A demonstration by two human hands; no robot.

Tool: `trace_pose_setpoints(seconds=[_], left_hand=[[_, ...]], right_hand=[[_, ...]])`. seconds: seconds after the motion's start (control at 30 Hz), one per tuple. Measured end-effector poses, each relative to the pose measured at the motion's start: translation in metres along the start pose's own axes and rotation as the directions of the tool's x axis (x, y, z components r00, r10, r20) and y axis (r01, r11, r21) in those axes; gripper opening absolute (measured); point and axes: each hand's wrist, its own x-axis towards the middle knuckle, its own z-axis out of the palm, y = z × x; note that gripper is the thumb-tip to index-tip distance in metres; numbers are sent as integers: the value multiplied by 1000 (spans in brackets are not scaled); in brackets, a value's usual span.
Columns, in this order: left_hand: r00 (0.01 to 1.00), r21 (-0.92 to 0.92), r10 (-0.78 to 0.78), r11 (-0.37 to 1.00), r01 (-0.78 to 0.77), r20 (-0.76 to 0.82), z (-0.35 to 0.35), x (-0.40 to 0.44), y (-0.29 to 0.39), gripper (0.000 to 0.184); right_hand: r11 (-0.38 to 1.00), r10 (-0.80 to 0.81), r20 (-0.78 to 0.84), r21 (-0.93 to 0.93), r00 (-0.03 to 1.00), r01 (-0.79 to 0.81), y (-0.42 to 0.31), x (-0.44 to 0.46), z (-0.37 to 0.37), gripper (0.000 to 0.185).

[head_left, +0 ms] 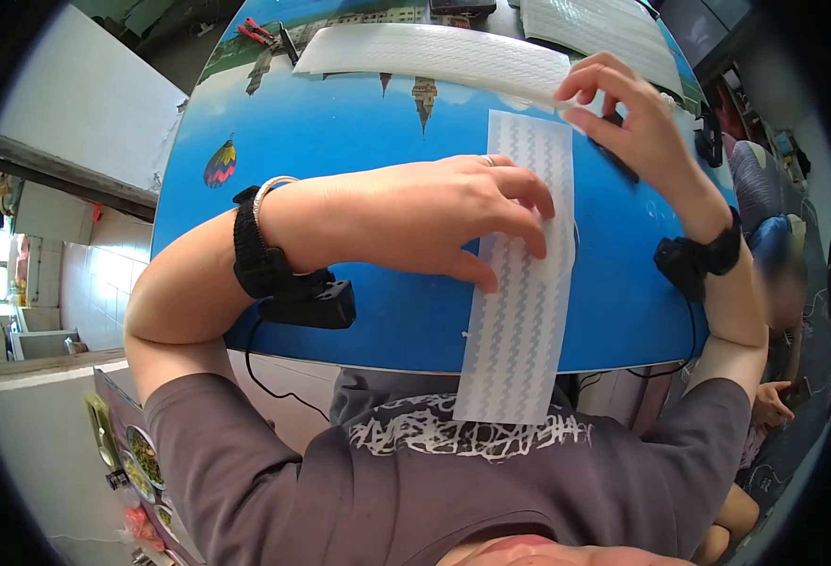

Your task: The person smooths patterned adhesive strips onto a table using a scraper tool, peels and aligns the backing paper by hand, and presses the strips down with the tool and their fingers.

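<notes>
A long white translucent strip with rows of grey wavy marks (521, 311) lies on the blue table, its near end hanging over the edge against my shirt. Spread across the strip's middle, my left hand (462, 212) has its fingers apart and bent, holding nothing. My right hand (628, 123) is at the right end of a stack of long white strips (434, 52). Its thumb and forefinger come close together at the stack's corner; what is between them, if anything, is too small to make out. A thin black object (630, 170) lies beneath the right hand.
Another pile of white patterned sheets (604, 42) lies at the far right of the table (377, 123). Red-handled pliers (255, 32) rest at the far left. Black devices with cables are strapped to both wrists. Another person (781, 283) sits at the right. Dishes of food (142, 457) stand at lower left.
</notes>
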Motion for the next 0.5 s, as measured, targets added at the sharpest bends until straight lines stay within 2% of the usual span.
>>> trace_pose_setpoints(seconds=[0.1,0.2,0.3,0.4,0.5], left_hand=[[999,22,47,999,-47,-16,1,-2,-8,52],[997,-5,71,997,-71,-28,1,-3,-13,59],[995,-41,99,994,-100,-28,2,-3,-19,60],[993,-51,107,993,-110,-56,4,-1,-23,57],[987,-43,130,990,-135,-98,7,0,-28,54]], right_hand=[[999,-24,145,45,989,18,-31,12,-36,9],[991,-54,332,135,942,9,-71,12,-51,11],[956,-204,448,281,870,79,-99,7,-37,11],[932,-319,486,319,814,175,-118,-7,-15,8],[936,-315,586,321,747,143,-129,-9,-1,9]])
